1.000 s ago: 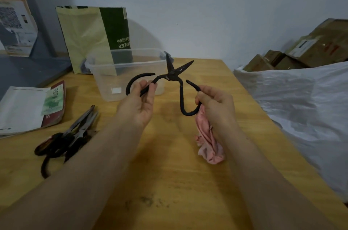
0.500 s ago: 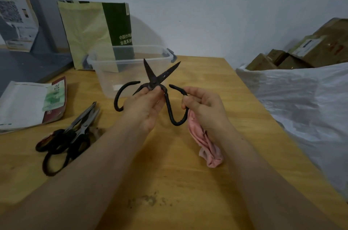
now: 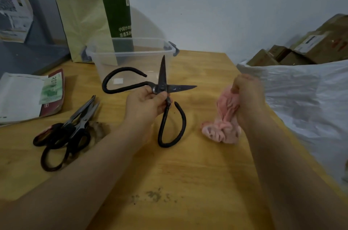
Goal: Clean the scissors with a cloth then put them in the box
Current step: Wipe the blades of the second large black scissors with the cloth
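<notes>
My left hand (image 3: 146, 102) pinches black iron scissors (image 3: 162, 86) at the pivot and holds them above the wooden table (image 3: 188, 173). Their blades are spread wide, one pointing up, one to the right. One handle loop curves left, the other hangs down. Apart from them to the right, my right hand (image 3: 246, 96) grips a bunched pink cloth (image 3: 225, 120) that hangs down to the table. The clear plastic box (image 3: 131, 56) stands open just behind the scissors.
Several other scissors (image 3: 66, 131) lie in a pile at the left. Papers and a booklet (image 3: 28, 94) sit further left. A green paper bag (image 3: 94, 24) leans on the wall behind the box. White plastic sheeting (image 3: 301, 101) and cardboard boxes (image 3: 310, 45) fill the right.
My right hand let go of the scissor handle and moved right with the cloth. My left hand shifted its hold to the pivot, and the scissors turned with blades spread wider.
</notes>
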Tool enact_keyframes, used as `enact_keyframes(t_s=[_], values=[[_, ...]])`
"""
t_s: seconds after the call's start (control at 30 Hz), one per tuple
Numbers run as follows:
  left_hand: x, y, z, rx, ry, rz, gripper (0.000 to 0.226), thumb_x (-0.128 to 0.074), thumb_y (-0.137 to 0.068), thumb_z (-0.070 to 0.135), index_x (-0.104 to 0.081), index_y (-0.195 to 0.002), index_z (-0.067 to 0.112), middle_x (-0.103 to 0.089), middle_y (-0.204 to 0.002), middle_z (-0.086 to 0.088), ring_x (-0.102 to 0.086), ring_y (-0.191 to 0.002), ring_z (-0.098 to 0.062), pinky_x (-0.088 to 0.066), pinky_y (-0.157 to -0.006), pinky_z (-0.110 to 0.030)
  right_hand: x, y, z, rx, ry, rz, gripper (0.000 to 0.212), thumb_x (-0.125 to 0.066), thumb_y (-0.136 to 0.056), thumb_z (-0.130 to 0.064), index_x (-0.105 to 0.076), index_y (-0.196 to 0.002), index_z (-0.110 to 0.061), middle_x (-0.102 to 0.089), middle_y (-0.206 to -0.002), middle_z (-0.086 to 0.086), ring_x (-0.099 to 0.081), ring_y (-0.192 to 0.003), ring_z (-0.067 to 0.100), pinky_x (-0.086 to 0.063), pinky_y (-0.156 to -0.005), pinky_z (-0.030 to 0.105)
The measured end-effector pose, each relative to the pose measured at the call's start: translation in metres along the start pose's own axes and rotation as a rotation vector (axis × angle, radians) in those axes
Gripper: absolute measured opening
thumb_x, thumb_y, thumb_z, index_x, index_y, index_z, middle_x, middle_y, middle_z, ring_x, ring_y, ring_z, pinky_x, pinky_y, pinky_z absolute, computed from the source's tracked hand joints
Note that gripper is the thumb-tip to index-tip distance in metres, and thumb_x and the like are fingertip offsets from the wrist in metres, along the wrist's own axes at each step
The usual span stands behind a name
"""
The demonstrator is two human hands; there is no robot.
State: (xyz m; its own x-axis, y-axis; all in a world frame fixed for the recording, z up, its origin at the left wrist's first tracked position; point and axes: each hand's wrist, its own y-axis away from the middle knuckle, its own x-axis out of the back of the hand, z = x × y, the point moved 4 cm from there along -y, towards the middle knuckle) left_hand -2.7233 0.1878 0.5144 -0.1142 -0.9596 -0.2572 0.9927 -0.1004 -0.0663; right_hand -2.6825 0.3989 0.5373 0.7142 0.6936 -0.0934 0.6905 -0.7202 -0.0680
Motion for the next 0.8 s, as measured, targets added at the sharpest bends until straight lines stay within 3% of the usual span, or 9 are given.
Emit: enact_keyframes(t_s=[0.1, 0.2, 0.33, 0.43, 0.5, 0.57, 0.63, 0.73, 0.8], values=[[-0.005, 0.006, -0.005, 0.014, -0.002, -0.046, 0.013, -0.055, -0.090, -0.004, -0.061, -0.101, -0.002, -0.066, -0.085, -0.011, -0.065, -0.073, -0.017, -0.059, -0.073, -0.027, 0.007, 0.006, -0.010, 0.268, 0.029, 0.079, 0.036, -0.055, -0.081, 0.006, -0.049, -0.103, -0.021, -0.047, -0.091, -0.011, -0.049, -0.074, 0.000, -0.045, -0.061, 0.008], [-0.010, 0.012, -0.006, -0.020, -0.026, -0.078, 0.012, -0.057, -0.089, -0.004, -0.063, -0.098, -0.001, -0.069, -0.081, -0.008, -0.066, -0.070, -0.014, -0.058, -0.071, -0.024, -0.001, 0.015, -0.018, 0.404, 0.013, -0.020, 0.038, -0.061, -0.081, 0.009, -0.058, -0.100, -0.024, -0.061, -0.099, -0.009, -0.062, -0.093, 0.005, -0.053, -0.083, 0.021], [-0.010, 0.015, -0.008, -0.046, -0.027, -0.085, 0.011, -0.057, -0.088, -0.003, -0.064, -0.094, 0.003, -0.069, -0.076, -0.004, -0.067, -0.070, -0.011, -0.058, -0.073, -0.024, -0.020, 0.032, -0.022, 0.614, 0.084, -0.190, 0.034, -0.066, -0.081, 0.005, -0.066, -0.095, -0.026, -0.066, -0.094, -0.008, -0.062, -0.090, -0.001, -0.052, -0.082, 0.020], [-0.009, 0.015, -0.010, -0.030, 0.025, -0.089, 0.013, -0.055, -0.089, -0.005, -0.063, -0.098, 0.001, -0.068, -0.075, -0.005, -0.067, -0.066, -0.009, -0.058, -0.071, -0.023, -0.034, 0.043, -0.015, 0.624, 0.131, -0.366, 0.029, -0.067, -0.081, 0.003, -0.067, -0.089, -0.025, -0.065, -0.087, -0.008, -0.061, -0.074, -0.004, -0.050, -0.065, 0.011], [-0.008, 0.015, -0.012, -0.015, 0.051, -0.098, 0.014, -0.054, -0.089, -0.005, -0.063, -0.099, 0.001, -0.069, -0.076, -0.005, -0.069, -0.068, -0.011, -0.058, -0.071, -0.023, -0.042, 0.049, -0.008, 0.580, 0.216, -0.463, 0.023, -0.066, -0.084, -0.001, -0.067, -0.085, -0.024, -0.064, -0.093, -0.003, -0.062, -0.066, 0.010, -0.050, -0.056, 0.012], [-0.007, 0.013, -0.014, -0.008, 0.062, -0.109, 0.016, -0.055, -0.089, -0.005, -0.064, -0.101, 0.002, -0.071, -0.079, -0.006, -0.070, -0.073, -0.013, -0.058, -0.072, -0.024, -0.046, 0.050, -0.001, 0.571, 0.293, -0.518, 0.017, -0.067, -0.085, -0.007, -0.069, -0.087, -0.023, -0.063, -0.106, -0.002, -0.061, -0.075, 0.022, -0.050, -0.059, 0.014], [-0.008, 0.013, -0.016, -0.008, 0.050, -0.127, 0.018, -0.056, -0.089, -0.003, -0.064, -0.103, 0.004, -0.072, -0.087, -0.008, -0.070, -0.080, -0.017, -0.057, -0.075, -0.026, -0.049, 0.051, 0.002, 0.603, 0.360, -0.542, 0.019, -0.073, -0.080, -0.015, -0.071, -0.094, -0.027, -0.063, -0.111, -0.005, -0.062, -0.082, 0.018, -0.052, -0.064, 0.021], [-0.009, 0.015, -0.018, -0.005, 0.037, -0.170, 0.021, -0.058, -0.086, -0.006, -0.066, -0.101, 0.008, -0.072, -0.086, -0.008, -0.070, -0.083, -0.020, -0.057, -0.076, -0.027, -0.052, 0.049, 0.007, 0.593, 0.358, -0.574, 0.027, -0.077, -0.076, -0.017, -0.070, -0.099, -0.028, -0.063, -0.105, -0.007, -0.064, -0.079, 0.020, -0.056, -0.064, 0.038], [-0.011, 0.016, -0.019, -0.010, 0.032, -0.193, 0.026, -0.058, -0.084, -0.012, -0.066, -0.097, 0.009, -0.072, -0.084, -0.008, -0.071, -0.082, -0.019, -0.057, -0.073, -0.025, -0.053, 0.049, 0.010, 0.609, 0.374, -0.557, 0.027, -0.078, -0.074, -0.018, -0.071, -0.099, -0.028, -0.061, -0.098, -0.009, -0.062, -0.082, 0.021, -0.056, -0.066, 0.037]])
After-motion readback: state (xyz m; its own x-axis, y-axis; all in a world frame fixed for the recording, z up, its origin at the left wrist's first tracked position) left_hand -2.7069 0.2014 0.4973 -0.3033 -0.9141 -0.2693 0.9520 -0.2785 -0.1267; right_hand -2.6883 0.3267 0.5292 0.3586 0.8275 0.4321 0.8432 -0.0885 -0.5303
